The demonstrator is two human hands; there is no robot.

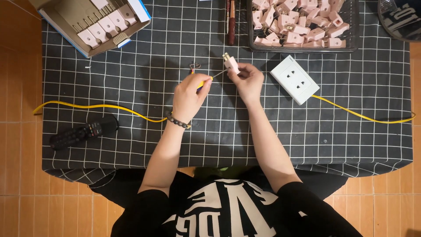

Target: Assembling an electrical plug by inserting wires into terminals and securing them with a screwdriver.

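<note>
Screwdriver tip to a pink plug, held over the checked cloth.

Your right hand (248, 80) is closed around the small pink plug (231, 64), prongs pointing away from you; your left hand (188, 97) is curled around a yellow-handled screwdriver (209, 79). The plug looks light, hard and smooth, so pinch its flat sides, clear of the prongs.
</note>
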